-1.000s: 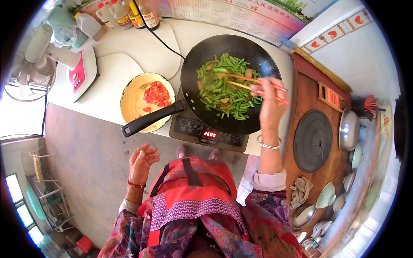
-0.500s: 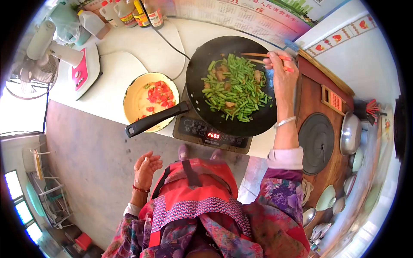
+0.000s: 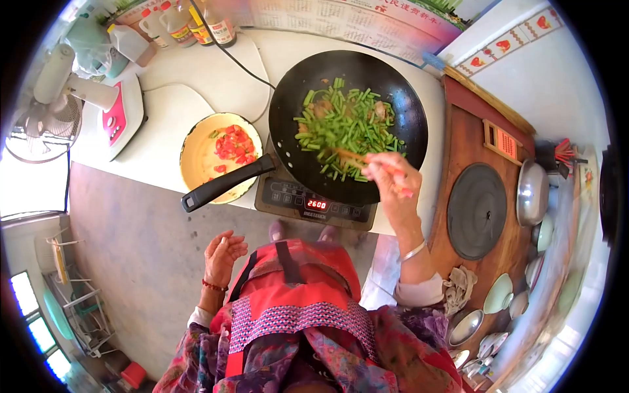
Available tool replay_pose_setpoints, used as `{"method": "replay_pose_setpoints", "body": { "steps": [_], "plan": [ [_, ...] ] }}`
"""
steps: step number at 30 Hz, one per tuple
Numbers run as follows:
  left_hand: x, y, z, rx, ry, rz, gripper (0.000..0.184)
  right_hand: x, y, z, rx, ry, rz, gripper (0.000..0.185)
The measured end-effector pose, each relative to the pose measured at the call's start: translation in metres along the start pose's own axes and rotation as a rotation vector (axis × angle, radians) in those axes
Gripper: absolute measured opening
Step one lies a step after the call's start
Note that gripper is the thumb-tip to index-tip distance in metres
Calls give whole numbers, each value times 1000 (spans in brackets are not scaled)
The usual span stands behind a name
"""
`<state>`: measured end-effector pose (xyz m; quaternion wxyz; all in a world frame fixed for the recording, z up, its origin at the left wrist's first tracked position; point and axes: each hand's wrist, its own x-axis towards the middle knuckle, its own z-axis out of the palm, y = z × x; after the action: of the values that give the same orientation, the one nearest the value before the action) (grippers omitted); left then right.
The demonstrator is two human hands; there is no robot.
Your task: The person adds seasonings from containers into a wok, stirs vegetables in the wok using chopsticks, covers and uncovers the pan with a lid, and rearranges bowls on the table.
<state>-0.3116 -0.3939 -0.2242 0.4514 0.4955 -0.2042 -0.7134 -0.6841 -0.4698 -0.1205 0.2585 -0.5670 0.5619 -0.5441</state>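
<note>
My right hand (image 3: 396,181) is closed on a pair of chopsticks (image 3: 352,157) over the near right part of a black wok (image 3: 409,118). The chopstick tips are among cut green beans (image 3: 367,131) with some brownish pieces, partly blurred. Under the wok sits an induction cooker (image 3: 314,204) showing 2600. Left of it, a cream enamel bowl (image 3: 193,150) holds chopped red pieces (image 3: 234,143), and the wok's handle (image 3: 229,183) passes over its near edge. My left hand (image 3: 223,254) hangs in the air below the bowl, fingers loosely curled but apart, holding nothing.
Bottles (image 3: 178,25) stand at the back left, near a pink and white scale-like device (image 3: 116,121) and a fan (image 3: 52,118). A black cord runs to behind the wok. On the right are a round dark lid (image 3: 476,211), a grater (image 3: 502,143), a cloth (image 3: 459,290) and bowls (image 3: 498,293).
My right hand has moved with the chopsticks from the wok's far right rim towards its near side. The beans are shifted. My left hand stays about where it was.
</note>
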Motion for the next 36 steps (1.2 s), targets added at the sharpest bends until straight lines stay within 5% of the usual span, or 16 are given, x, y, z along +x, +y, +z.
{"method": "replay_pose_setpoints", "body": {
  "steps": [3,5,9,12,14,18,24,30,34,36],
  "plan": [
    [2,-2,-3,2,-22,4,34,21,1,-15,-146,119,-153,6],
    [0,-2,-3,3,-17,4,34,36,-16,-29,45,235,-48,9],
    [-3,-6,-8,-9,-1,-12,33,74,7,-53,-60,369,65,14],
    [-3,-7,-8,-13,2,-12,33,78,35,-48,102,342,49,15],
    [-1,-8,-9,-12,-1,-4,33,70,27,-49,138,118,166,15],
    [1,-7,-11,-16,-9,-1,32,43,-46,-65,-24,15,159,13],
    [4,-8,-11,-7,-30,-28,32,16,-21,-62,-3,-122,215,12],
    [6,-4,-5,20,-44,-26,31,30,-19,-55,-42,145,33,14],
    [4,-9,-8,20,-22,-42,32,32,-5,-65,-119,418,155,13],
    [5,-10,-8,-6,-9,-59,32,37,16,-50,149,450,269,15]
  ]
}}
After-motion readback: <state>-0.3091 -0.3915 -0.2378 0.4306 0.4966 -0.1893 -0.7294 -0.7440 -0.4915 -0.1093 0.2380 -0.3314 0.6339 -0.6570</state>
